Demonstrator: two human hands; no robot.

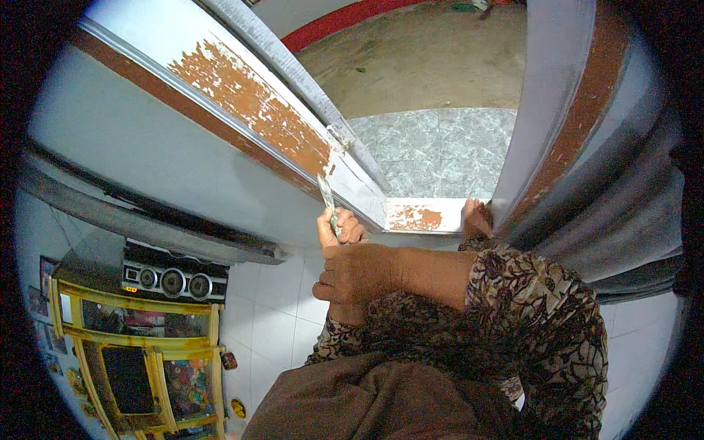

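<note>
My left hand is closed round a paint scraper, its narrow pale blade pointing up and away from me. The blade tip meets the white door frame at the lower end of a long patch of exposed brown with ragged white flecks. Across my left wrist lies my right hand, its fingers curled; what they close on is hidden.
My bare foot rests on the white sill, beside another brown patch. Grey marbled tiles lie beyond the doorway. A grey curtain hangs at right. A yellow-framed cabinet with a speaker unit stands at lower left.
</note>
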